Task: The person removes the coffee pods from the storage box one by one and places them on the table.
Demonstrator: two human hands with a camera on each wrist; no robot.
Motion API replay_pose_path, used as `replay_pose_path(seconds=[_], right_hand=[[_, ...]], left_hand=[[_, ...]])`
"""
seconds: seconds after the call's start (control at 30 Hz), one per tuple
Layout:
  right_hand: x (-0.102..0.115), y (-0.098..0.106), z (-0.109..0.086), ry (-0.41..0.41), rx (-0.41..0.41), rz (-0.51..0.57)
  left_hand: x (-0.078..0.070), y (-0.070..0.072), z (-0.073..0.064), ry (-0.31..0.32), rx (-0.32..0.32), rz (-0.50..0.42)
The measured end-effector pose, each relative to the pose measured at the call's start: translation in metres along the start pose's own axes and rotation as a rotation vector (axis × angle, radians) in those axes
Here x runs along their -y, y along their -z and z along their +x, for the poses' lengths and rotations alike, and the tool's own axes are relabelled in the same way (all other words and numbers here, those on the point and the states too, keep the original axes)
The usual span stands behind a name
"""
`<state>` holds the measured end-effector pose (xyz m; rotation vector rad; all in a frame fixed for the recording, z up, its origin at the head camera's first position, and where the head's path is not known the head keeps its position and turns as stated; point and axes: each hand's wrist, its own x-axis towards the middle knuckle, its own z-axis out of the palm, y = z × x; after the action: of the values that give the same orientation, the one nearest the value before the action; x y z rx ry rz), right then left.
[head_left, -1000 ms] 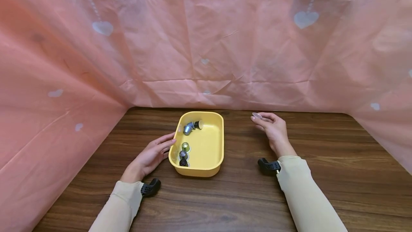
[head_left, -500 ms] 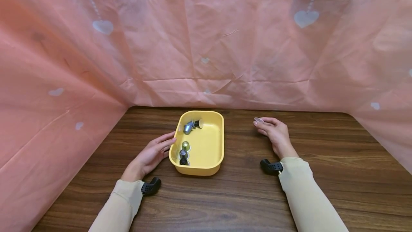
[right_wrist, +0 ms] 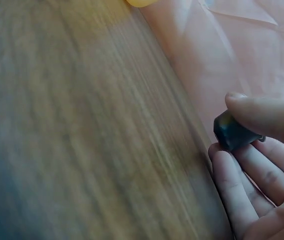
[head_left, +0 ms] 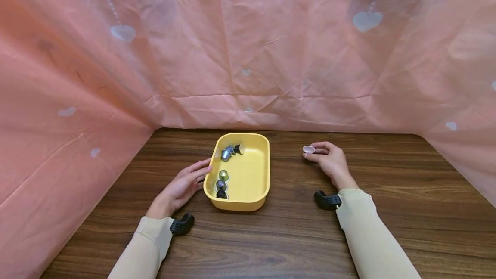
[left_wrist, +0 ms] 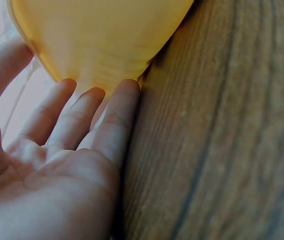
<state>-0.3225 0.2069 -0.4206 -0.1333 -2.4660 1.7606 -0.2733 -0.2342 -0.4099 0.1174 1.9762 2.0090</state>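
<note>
My right hand point(head_left: 331, 162) pinches a coffee capsule point(head_left: 308, 150) low over the table, right of the yellow bin point(head_left: 267, 167). Its pale round lid faces up in the head view; the right wrist view shows its dark body point(right_wrist: 232, 132) between thumb and fingers. My left hand point(head_left: 180, 190) rests against the bin's left side. In the left wrist view, its slightly bent fingers point(left_wrist: 119, 115) touch the outer wall, with the thumb up at the rim. Inside the bin, a green capsule point(head_left: 223, 175), a purple-grey one point(head_left: 221, 185) and a black one point(head_left: 221, 194) stand lid down in a row.
Blue capsules point(head_left: 226, 154) and another black capsule point(head_left: 238, 149) lie tipped at the bin's back left. The dark wooden table point(head_left: 286, 236) ends at a pink cloth point(head_left: 271, 55) with hearts behind and at the sides.
My right hand has come down and slightly nearer with the capsule, whose lid has turned from nearly edge-on to more face-up. The left hand and the bin hold their place.
</note>
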Motion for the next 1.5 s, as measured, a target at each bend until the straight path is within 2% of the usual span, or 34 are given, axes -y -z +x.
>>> replay_pose_path(seconds=[0.17,0.33,0.77,1.13,1.5], right_hand=[[-0.0010,0.0006,0.0000,0.042,-0.016,-0.130],[-0.0030,0.0012,0.0018,0.064,-0.011,-0.188],[-0.0043,0.0013,0.0022,0.067,0.012,-0.183],[-0.0046,0.0009,0.0007,0.050,0.031,-0.221],[-0.0044,0.0010,-0.0002,0.071,0.031,-0.224]], left_hand=[[0.0006,-0.0007,0.0009,0.007,-0.006,0.004],[0.0004,-0.0013,0.0011,0.013,-0.015,0.001],[-0.0015,-0.0007,-0.0013,0.003,0.003,0.001],[-0.0010,-0.0007,-0.0002,0.010,-0.001,0.004],[-0.0014,-0.0002,0.0001,0.007,0.002,0.012]])
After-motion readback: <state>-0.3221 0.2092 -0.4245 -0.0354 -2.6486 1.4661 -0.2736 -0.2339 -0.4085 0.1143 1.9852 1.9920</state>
